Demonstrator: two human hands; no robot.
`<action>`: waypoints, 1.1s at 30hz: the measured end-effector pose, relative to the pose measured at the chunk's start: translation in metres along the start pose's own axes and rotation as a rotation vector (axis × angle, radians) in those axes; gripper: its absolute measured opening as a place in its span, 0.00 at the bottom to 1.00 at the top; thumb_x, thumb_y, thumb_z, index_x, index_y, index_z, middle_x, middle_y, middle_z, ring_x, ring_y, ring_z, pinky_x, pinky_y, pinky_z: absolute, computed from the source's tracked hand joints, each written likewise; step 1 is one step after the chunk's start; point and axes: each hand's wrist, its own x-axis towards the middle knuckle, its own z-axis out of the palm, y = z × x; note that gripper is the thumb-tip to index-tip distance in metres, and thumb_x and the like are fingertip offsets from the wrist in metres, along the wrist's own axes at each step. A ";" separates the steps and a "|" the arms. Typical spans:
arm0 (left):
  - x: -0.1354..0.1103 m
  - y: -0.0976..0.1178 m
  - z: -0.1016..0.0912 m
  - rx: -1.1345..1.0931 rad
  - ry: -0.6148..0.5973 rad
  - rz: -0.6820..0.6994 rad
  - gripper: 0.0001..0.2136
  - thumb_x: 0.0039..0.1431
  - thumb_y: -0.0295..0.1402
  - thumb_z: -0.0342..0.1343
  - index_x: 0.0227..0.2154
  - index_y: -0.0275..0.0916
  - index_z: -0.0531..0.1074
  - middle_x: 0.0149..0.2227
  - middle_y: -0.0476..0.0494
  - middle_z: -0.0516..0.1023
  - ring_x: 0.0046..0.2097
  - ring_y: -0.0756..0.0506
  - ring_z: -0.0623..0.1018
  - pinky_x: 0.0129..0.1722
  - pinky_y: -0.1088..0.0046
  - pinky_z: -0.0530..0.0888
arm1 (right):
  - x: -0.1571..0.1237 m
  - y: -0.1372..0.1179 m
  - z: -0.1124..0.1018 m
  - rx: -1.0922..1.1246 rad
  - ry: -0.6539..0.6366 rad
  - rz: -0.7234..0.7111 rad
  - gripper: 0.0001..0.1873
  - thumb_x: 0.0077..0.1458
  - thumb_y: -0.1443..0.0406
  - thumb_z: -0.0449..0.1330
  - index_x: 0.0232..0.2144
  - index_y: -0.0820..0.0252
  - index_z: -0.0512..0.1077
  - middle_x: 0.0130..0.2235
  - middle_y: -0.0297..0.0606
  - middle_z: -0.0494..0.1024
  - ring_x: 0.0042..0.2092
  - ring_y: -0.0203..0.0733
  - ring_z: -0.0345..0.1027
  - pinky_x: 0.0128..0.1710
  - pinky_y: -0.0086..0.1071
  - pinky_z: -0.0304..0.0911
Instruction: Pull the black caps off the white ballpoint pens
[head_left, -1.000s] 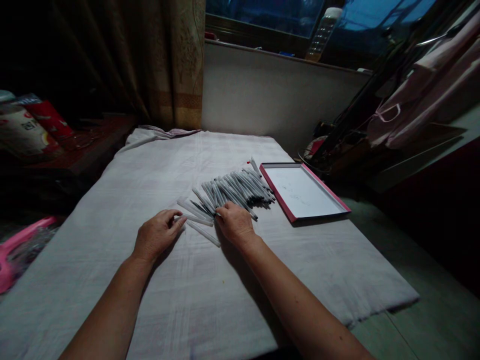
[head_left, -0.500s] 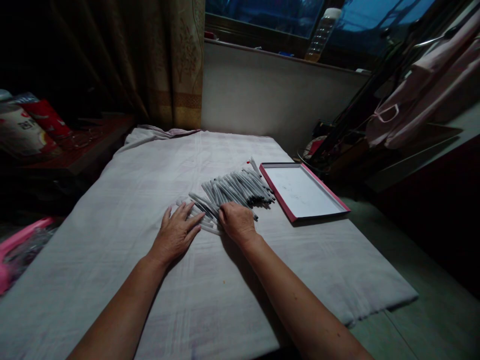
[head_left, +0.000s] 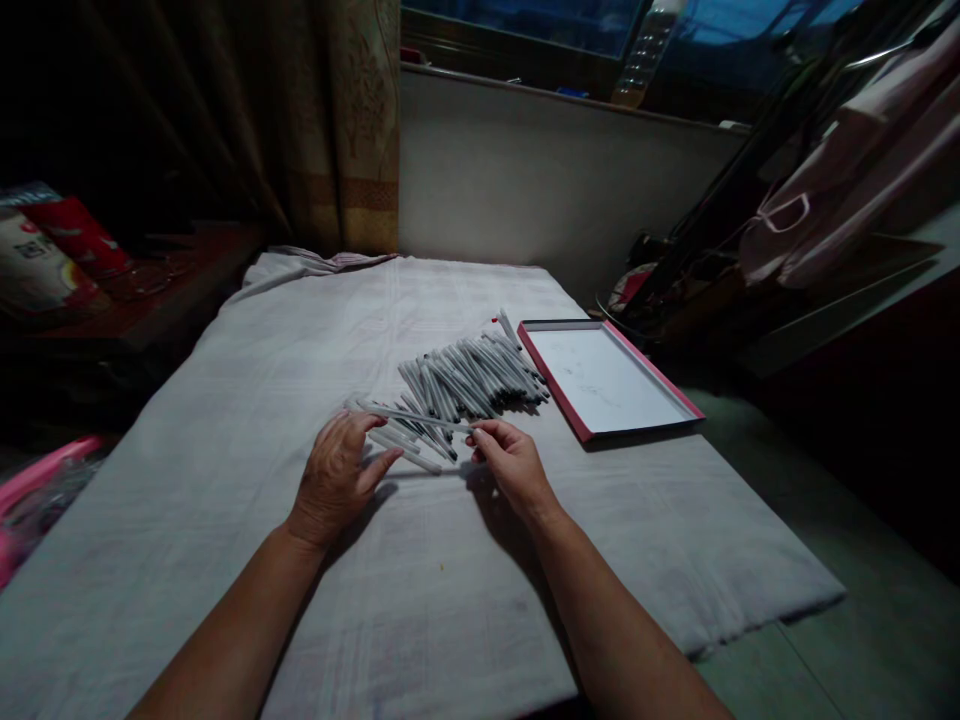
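- Table (head_left: 420, 590), under a pale checked cloth, spread from the near edge to the far wall (head_left: 487, 170).
- Curtain (head_left: 322, 120), brown and gold, hanging at far left of the wall.
- Window (head_left: 525, 20), blue-dark, above the wall at the far side.
- Pink garment (head_left: 825, 190), hanging at far right.
- Box (head_left: 600, 380), shallow, pink-rimmed and white inside, flat on the table to the right.
- Pile of tubes (head_left: 476, 375), thin and clear with dark ends, mid-table, just left of the box and mostly slanting side by side.
- Bottle (head_left: 646, 60), tall and clear, on the far sill.
- Left hand (head_left: 337, 475), over the left end of loose tubes (head_left: 421, 460), thumb and fingers well parted; cannot tell whether touching the held one.
- Right hand (head_left: 480, 435), just near of the pile, thumb and fingers pinched narrow on a single tube (head_left: 431, 421) by its right end.
- Single tube, raised above the loose ones, reaching left to the left fingers.
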 end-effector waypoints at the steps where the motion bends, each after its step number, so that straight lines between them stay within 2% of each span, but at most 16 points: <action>1: 0.000 0.004 -0.001 -0.030 0.008 -0.035 0.16 0.65 0.45 0.55 0.50 0.42 0.66 0.45 0.42 0.80 0.47 0.42 0.80 0.53 0.60 0.75 | 0.000 -0.001 -0.001 0.008 -0.002 0.008 0.18 0.40 0.52 0.70 0.28 0.59 0.77 0.25 0.34 0.79 0.22 0.34 0.67 0.24 0.29 0.64; 4: 0.000 0.011 -0.003 -0.119 0.025 -0.186 0.21 0.64 0.45 0.56 0.55 0.42 0.63 0.45 0.43 0.79 0.43 0.44 0.81 0.40 0.69 0.79 | -0.001 -0.003 -0.002 0.010 -0.016 0.005 0.20 0.41 0.49 0.70 0.26 0.59 0.76 0.24 0.34 0.78 0.22 0.33 0.66 0.23 0.28 0.63; 6: 0.000 0.013 -0.004 -0.159 0.021 -0.230 0.23 0.64 0.45 0.56 0.57 0.43 0.62 0.44 0.44 0.79 0.40 0.46 0.81 0.36 0.72 0.78 | -0.002 -0.003 -0.003 0.000 -0.029 -0.007 0.21 0.42 0.48 0.70 0.25 0.59 0.75 0.24 0.33 0.77 0.22 0.33 0.66 0.23 0.27 0.62; 8: 0.002 0.013 -0.005 -0.180 0.002 -0.214 0.18 0.65 0.44 0.55 0.54 0.43 0.67 0.43 0.46 0.78 0.38 0.48 0.80 0.35 0.73 0.78 | -0.003 -0.002 -0.003 -0.010 -0.028 -0.019 0.21 0.43 0.47 0.69 0.24 0.59 0.75 0.23 0.33 0.77 0.21 0.32 0.65 0.22 0.27 0.61; 11: 0.005 0.013 -0.006 -0.186 -0.025 -0.179 0.10 0.66 0.41 0.54 0.42 0.42 0.73 0.37 0.48 0.78 0.33 0.50 0.77 0.34 0.75 0.75 | -0.003 -0.003 -0.002 -0.016 -0.007 -0.013 0.22 0.43 0.47 0.68 0.22 0.60 0.75 0.22 0.34 0.77 0.21 0.32 0.64 0.22 0.27 0.60; 16: 0.007 0.015 -0.008 -0.177 -0.077 -0.204 0.14 0.67 0.46 0.51 0.35 0.41 0.74 0.31 0.48 0.78 0.32 0.49 0.77 0.33 0.75 0.73 | -0.002 -0.007 -0.004 0.022 0.013 0.021 0.20 0.41 0.49 0.70 0.22 0.60 0.76 0.22 0.34 0.77 0.21 0.32 0.64 0.23 0.27 0.61; 23: 0.006 0.012 -0.009 -0.219 -0.143 -0.311 0.19 0.66 0.52 0.48 0.33 0.42 0.74 0.29 0.47 0.78 0.30 0.47 0.78 0.32 0.73 0.74 | -0.004 -0.011 -0.005 0.068 -0.020 0.026 0.14 0.40 0.57 0.71 0.30 0.58 0.81 0.26 0.35 0.81 0.26 0.36 0.70 0.29 0.31 0.67; 28: 0.007 0.012 -0.010 -0.225 -0.128 -0.334 0.19 0.65 0.51 0.49 0.33 0.42 0.73 0.29 0.48 0.78 0.30 0.48 0.78 0.32 0.73 0.73 | -0.003 -0.010 -0.006 0.057 -0.015 0.053 0.17 0.38 0.57 0.71 0.33 0.58 0.82 0.29 0.35 0.82 0.27 0.36 0.71 0.29 0.30 0.66; 33: 0.007 0.014 -0.010 -0.237 -0.128 -0.313 0.16 0.65 0.49 0.50 0.33 0.42 0.73 0.29 0.48 0.77 0.31 0.48 0.78 0.32 0.73 0.73 | -0.002 -0.008 -0.007 -0.043 -0.011 0.056 0.20 0.43 0.48 0.68 0.23 0.60 0.77 0.24 0.36 0.78 0.23 0.35 0.67 0.24 0.28 0.62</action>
